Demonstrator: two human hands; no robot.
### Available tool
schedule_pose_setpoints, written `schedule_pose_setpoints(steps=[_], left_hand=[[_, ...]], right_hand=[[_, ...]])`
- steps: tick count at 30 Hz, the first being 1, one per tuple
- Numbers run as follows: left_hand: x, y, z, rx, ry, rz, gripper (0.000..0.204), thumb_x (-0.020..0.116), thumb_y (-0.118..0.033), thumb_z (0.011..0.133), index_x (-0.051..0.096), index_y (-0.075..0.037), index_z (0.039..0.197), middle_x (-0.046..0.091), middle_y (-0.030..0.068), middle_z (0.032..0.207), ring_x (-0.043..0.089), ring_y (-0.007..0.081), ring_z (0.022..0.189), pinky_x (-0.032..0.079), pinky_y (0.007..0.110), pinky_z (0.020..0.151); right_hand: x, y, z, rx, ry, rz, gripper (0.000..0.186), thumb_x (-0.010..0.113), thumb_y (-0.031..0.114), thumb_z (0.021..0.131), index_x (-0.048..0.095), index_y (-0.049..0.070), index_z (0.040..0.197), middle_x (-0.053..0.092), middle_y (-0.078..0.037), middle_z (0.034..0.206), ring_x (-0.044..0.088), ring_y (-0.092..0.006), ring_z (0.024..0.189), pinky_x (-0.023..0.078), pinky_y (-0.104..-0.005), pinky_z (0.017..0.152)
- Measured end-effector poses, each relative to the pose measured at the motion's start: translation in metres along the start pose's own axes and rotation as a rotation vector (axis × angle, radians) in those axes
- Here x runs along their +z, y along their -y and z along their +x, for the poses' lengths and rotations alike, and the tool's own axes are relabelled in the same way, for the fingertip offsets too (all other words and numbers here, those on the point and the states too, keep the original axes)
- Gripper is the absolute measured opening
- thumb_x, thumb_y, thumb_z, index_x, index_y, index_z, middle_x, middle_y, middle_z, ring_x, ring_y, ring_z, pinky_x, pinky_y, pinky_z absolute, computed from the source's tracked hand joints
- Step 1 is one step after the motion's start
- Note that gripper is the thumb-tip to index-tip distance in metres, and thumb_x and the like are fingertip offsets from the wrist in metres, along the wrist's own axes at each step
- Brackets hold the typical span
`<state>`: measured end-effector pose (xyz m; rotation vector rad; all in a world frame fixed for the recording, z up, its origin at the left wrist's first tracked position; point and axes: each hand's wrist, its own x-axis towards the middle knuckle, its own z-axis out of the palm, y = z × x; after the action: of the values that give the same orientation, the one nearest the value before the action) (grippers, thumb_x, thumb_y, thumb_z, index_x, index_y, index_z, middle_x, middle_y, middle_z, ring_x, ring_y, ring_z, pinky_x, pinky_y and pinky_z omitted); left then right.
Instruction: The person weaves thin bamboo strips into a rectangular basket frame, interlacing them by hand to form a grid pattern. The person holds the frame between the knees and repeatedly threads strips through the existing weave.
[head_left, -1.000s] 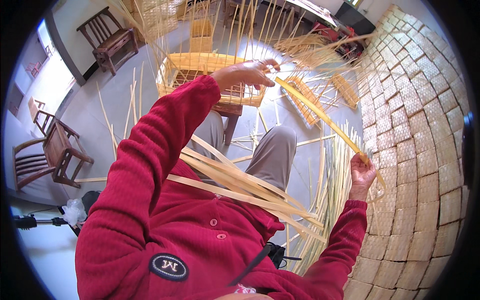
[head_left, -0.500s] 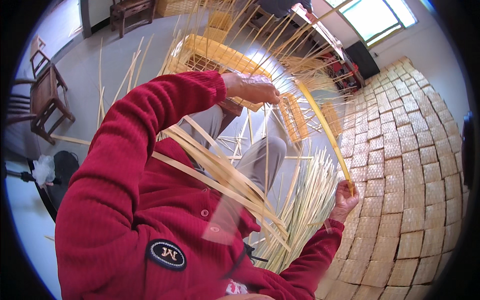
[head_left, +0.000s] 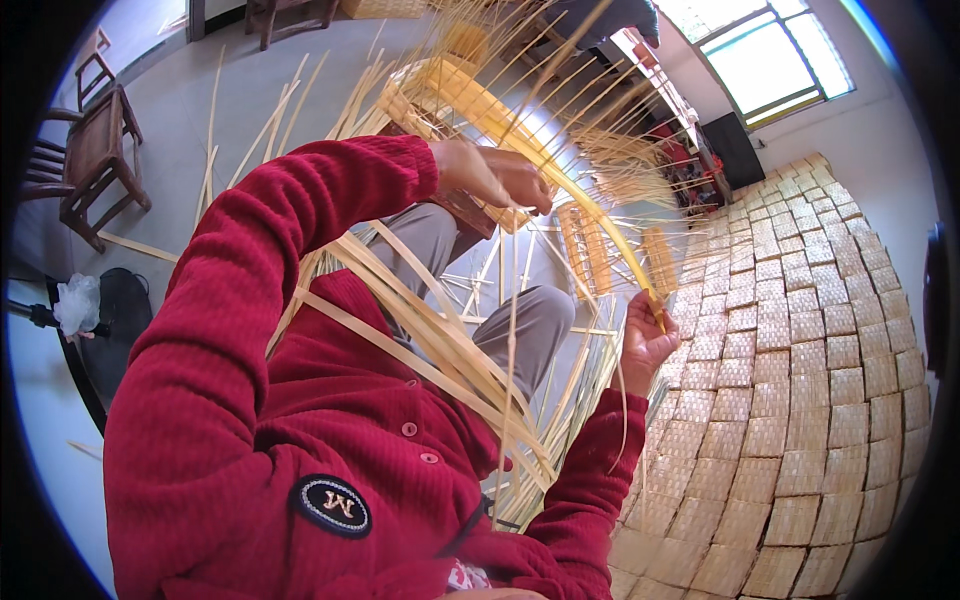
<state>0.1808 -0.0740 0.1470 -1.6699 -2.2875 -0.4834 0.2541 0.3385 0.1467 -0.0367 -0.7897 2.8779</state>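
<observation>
Yellow and narrow, one long strip (head_left: 606,221) is pinched between the right hand's (head_left: 648,342) thumb and fingers, arching up and leftward from it toward a woven basket (head_left: 478,103) just beyond the left hand (head_left: 497,177), whose fingers curl; I can't tell whether they grip anything. Pale strips (head_left: 447,354) cross the lap below it.

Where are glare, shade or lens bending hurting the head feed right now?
Head view, upper right: the bright framed glass window is nearly washed out; head view, upper middle: glare whitens part of the smooth grey floor, while the bare left hand looks darker against it; head view, right side: the fisheye curves the rows of woven tan panels.
</observation>
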Motion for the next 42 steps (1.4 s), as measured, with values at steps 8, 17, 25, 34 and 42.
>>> schedule_pose_setpoints(steps=[8,17,25,34,42], left_hand=[[-0.011,0.022,-0.009,-0.358,-0.693,-0.645,0.028,0.081,-0.024,0.090,0.075,-0.003,0.109,0.077,0.0037,0.094,0.068,0.0064,0.087,0.055,0.024,0.079],[0.023,0.015,-0.069,-0.593,-0.979,-0.421,0.041,0.065,-0.007,0.097,0.057,-0.006,0.137,0.063,0.0101,0.133,0.061,0.0201,0.123,0.049,0.032,0.104],[0.047,0.025,-0.083,-0.686,-0.738,0.049,0.039,0.055,-0.003,0.100,0.058,-0.006,0.139,0.070,0.0174,0.111,0.069,0.0309,0.100,0.054,0.035,0.087],[0.044,0.041,-0.086,-0.834,-0.845,-0.389,0.014,0.070,-0.014,0.094,0.067,0.000,0.092,0.066,0.0016,0.075,0.057,0.0076,0.074,0.048,0.029,0.065],[0.051,0.043,-0.072,-0.844,-0.923,-0.414,0.014,0.072,-0.014,0.094,0.063,-0.003,0.099,0.063,0.0020,0.074,0.057,0.0076,0.072,0.047,0.029,0.063]], right_hand=[[-0.045,-0.040,0.007,-0.153,-0.128,-0.073,0.015,0.054,0.005,0.082,0.060,-0.004,0.091,0.070,-0.020,0.090,0.069,-0.0398,0.094,0.055,-0.0598,0.099],[-0.046,-0.047,0.014,-0.023,-0.129,0.038,0.019,0.055,0.001,0.082,0.060,-0.011,0.095,0.068,-0.023,0.094,0.066,-0.0417,0.099,0.052,-0.0614,0.101],[-0.059,-0.028,0.027,0.062,-0.036,0.068,0.023,0.053,0.003,0.085,0.056,-0.013,0.100,0.065,-0.026,0.096,0.064,-0.0416,0.103,0.049,-0.0636,0.104],[-0.058,-0.034,0.025,0.109,-0.131,0.113,0.022,0.049,0.000,0.087,0.056,-0.016,0.101,0.063,-0.028,0.101,0.062,-0.0430,0.103,0.049,-0.0622,0.102],[-0.055,-0.028,0.021,0.152,-0.118,0.051,0.023,0.049,0.000,0.088,0.056,-0.015,0.103,0.065,-0.026,0.098,0.065,-0.0379,0.101,0.050,-0.0593,0.102]])
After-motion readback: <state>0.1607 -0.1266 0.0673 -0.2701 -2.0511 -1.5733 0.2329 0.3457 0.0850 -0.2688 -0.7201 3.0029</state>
